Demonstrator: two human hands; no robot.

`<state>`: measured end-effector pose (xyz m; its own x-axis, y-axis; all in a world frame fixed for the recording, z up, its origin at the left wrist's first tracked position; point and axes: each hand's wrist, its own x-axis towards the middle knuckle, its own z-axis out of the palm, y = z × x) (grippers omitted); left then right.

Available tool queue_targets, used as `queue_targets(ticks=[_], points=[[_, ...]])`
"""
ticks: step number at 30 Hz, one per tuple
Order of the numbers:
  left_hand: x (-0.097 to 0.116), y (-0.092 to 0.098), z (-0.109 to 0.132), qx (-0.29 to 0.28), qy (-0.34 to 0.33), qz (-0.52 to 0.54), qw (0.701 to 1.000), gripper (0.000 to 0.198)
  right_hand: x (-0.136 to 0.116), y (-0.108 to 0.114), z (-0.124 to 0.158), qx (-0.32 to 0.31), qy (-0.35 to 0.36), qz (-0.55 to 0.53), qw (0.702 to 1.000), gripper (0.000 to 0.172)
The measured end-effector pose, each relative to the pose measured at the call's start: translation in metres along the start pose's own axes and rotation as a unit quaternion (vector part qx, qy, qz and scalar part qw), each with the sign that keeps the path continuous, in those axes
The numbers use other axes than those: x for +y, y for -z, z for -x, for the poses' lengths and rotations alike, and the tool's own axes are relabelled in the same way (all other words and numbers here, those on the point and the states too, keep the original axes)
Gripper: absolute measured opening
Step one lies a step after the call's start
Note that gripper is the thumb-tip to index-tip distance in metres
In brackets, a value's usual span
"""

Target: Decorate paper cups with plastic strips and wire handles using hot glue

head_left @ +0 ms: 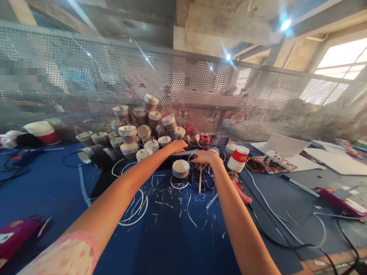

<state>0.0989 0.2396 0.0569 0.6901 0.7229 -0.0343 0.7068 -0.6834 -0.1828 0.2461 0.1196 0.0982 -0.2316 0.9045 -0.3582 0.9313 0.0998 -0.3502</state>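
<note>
Both my arms stretch toward the back of a blue table [172, 244]. My left hand [179, 146] is closed, fingers bunched beside the front of the stacked small pots [127, 131], above a pale strip; what it grips is hidden. Just right of it, my right hand [205, 157] has curled fingers near a thin white loop, and its hold is unclear. A thin tan stick [200, 180] shows below it, over a tangled dark bundle [203, 177]. Between my forearms a white-rimmed pot [181, 168] stands upright. A red cola can [204, 140] stands behind my right hand.
White cord coils [137, 214] and clippings litter the table. Right of my forearm lie red-handled pliers [243, 194], a red-and-white roll [239, 158] and a black cable [275, 242]. Purple boxes [342, 200] sit at both sides. A perforated metal screen [114, 76] rises behind.
</note>
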Motion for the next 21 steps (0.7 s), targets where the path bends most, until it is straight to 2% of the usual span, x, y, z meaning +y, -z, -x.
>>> queue_targets(ticks=[6,10,15,21], points=[[0.009,-0.003,-0.002,0.034,0.021,-0.036,0.999,0.023,0.006,0.0,-0.004,-0.054,-0.015,-0.034,0.998,0.026],[0.006,-0.001,0.001,0.033,0.019,-0.033,0.999,0.02,0.011,0.001,-0.007,-0.078,-0.024,-0.055,0.995,0.025],[-0.001,0.004,0.003,0.023,0.013,-0.027,0.999,0.023,0.016,0.004,-0.003,-0.072,-0.043,-0.067,0.994,0.026],[0.002,0.002,0.003,0.006,0.025,-0.025,0.999,0.036,0.014,0.007,0.0,-0.075,-0.041,-0.052,0.995,0.028]])
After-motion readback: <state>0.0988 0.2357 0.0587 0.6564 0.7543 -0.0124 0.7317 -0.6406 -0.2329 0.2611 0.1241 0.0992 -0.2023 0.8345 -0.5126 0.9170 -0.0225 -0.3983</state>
